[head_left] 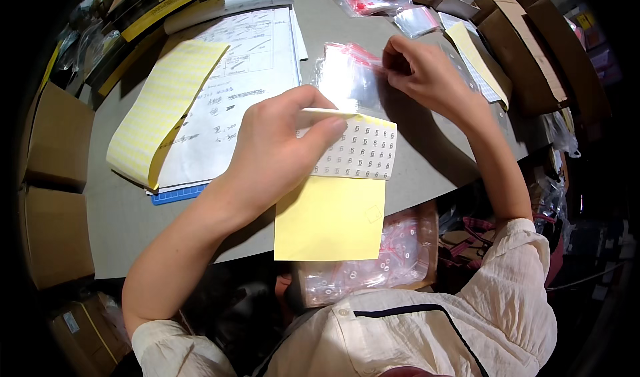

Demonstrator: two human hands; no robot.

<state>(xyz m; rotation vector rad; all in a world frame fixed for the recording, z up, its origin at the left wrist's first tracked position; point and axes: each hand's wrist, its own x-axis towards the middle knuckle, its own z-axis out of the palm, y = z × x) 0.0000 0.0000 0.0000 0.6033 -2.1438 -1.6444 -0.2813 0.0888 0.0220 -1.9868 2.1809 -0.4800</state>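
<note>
Head view, one person at a grey table (pixel 120 224), both forearms in from the lower edge. Left hand (pixel 280 144) has its fingers curled narrow, thumb and forefinger pinching the top edge of one white label sheet (pixel 363 152) with rows of small printed stickers; sheet lies just right of the hand, near table centre. Right hand (pixel 427 74) has fingertips pinched shut on the corner of one clear zip bag (pixel 347 77) with a red strip, which sits just above the label sheet. One plain yellow backing sheet (pixel 330 220) lies under the label sheet's lower edge, overhanging the near table rim. One long yellow label strip (pixel 163 107) lies to the left, draped over one stack of white printed papers (pixel 247 64); blue edge shows beneath that stack. One more yellow strip (pixel 477 57) at right, past the right hand. At least two more clear bags (pixel 393 10) at the far edge. One bag of small clear packets (pixel 363 267) sits below the table edge, on the lap. Two brown cardboard boxes (pixel 57 177) at left, one (pixel 527 50) at right.
</note>
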